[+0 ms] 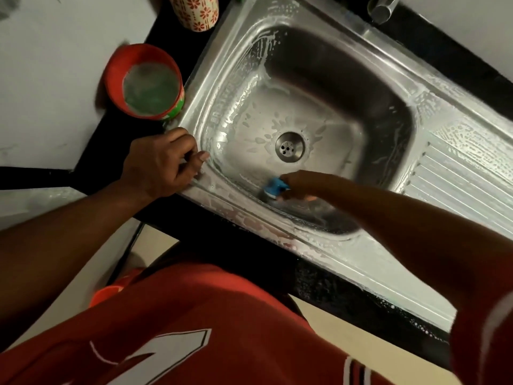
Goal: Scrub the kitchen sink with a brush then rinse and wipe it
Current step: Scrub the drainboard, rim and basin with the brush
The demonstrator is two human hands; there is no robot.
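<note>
Head view, looking down into a steel sink (222, 87) set in a black counter (333, 295). Suds streak the rim and basin walls.

Right hand (302, 184) reaches into the basin from 4 o'clock, fingers clamped round a blue brush (275, 187). The brush is down against the basin's near wall, at about 6 o'clock from the drain (289, 146) and close to it. The bristle end is blurred and detail is hard to make out.

Left hand (163, 162) sits on the sink's outer corner at 9 o'clock of the drain. Its fingers are curled in with nothing seen in them, and the thumb lies straight on the wet rim. The left forearm comes in from 8 o'clock.

The ribbed drainboard (455, 173) lies at 3 o'clock of the basin, wet and foamy. A tap (381, 8) is at 1 o'clock of the frame, only partly in view.

A red tub (116, 65) stands on the counter at 10 o'clock of the basin, just beside the sink's edge. It holds something green with a cloudy film. A cup (195, 12) with a red flower pattern is at 11 o'clock, cut off by the top edge.

The person wears a red jersey (194, 315) with white lettering, filling the bottom of the frame at 6 to 7 o'clock.
</note>
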